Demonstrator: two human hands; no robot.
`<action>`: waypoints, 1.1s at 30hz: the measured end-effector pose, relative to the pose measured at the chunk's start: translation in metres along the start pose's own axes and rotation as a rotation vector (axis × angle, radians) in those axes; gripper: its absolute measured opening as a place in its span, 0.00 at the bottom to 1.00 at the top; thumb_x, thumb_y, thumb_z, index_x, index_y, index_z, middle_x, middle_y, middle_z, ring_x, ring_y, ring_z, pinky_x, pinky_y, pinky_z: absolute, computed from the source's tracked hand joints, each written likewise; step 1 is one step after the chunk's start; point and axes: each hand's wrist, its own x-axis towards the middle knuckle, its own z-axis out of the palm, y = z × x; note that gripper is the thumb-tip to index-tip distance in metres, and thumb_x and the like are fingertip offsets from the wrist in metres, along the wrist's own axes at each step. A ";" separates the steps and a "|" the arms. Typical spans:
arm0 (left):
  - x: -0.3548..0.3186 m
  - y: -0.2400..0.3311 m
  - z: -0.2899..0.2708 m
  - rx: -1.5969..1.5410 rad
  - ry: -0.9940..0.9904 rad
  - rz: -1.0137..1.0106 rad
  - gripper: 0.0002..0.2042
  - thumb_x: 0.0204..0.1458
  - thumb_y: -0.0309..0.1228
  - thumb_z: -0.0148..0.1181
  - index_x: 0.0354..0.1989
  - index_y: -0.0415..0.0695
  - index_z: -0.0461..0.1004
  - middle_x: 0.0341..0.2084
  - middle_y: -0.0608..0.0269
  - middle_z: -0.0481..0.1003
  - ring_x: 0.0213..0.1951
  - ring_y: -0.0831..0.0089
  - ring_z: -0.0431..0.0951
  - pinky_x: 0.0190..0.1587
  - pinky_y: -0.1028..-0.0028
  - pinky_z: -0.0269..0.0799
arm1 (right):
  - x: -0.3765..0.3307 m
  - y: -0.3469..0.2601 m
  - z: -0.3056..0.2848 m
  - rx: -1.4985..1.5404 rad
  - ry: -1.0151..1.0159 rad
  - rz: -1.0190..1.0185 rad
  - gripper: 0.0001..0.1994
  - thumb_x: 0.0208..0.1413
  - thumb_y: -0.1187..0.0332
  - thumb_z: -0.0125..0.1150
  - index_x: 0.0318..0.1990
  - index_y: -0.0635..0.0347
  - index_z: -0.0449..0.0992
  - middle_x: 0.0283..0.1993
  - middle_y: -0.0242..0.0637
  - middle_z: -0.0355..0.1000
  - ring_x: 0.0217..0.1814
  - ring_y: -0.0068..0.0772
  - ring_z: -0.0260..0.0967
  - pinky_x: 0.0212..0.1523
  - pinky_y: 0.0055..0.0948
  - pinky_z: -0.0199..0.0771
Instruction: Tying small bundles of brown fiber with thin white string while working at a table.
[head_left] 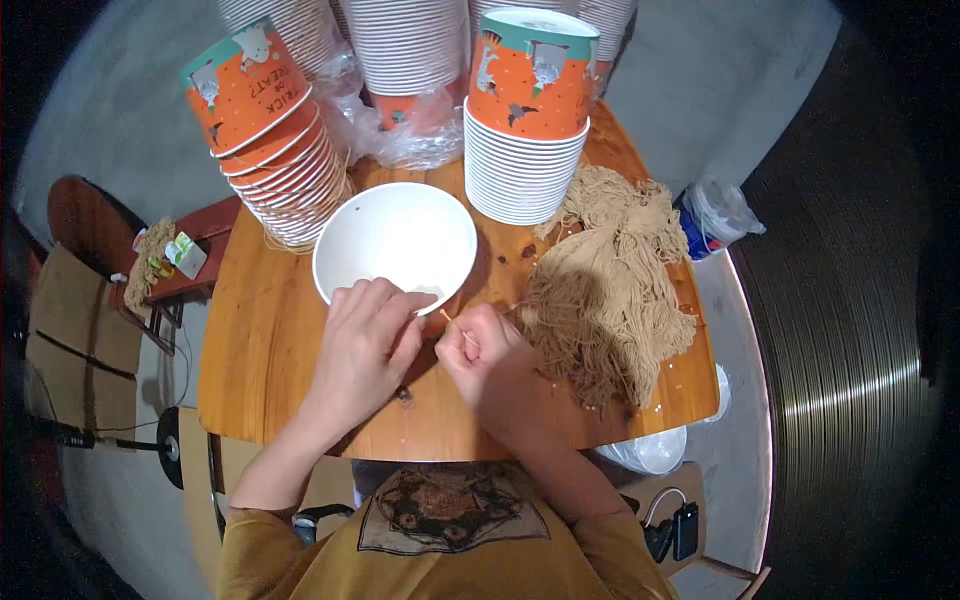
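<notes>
Both hands pinch one thin string at the near table edge.

The left hand (365,345) and right hand (485,350) are closed, fingertips nipping a string (452,322) (light, limp, best taken near its end) just before the white bowl (395,240). A loose string pile (605,290) lies right; cup stacks (525,110) stand beyond on the wooden table (260,340).

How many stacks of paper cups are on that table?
5, perhaps more hidden: a leaning stack at left, an upright one right of the white bowl, and three at the back edge.
</notes>
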 end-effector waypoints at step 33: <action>0.030 -0.027 -0.009 -0.440 -0.439 -0.205 0.12 0.59 0.26 0.50 0.50 0.40 0.72 0.32 0.65 0.73 0.34 0.82 0.70 0.38 0.77 0.68 | 0.007 0.009 0.016 0.063 0.154 -0.027 0.08 0.45 0.80 0.60 0.29 0.59 0.65 0.24 0.41 0.67 0.25 0.43 0.70 0.25 0.36 0.70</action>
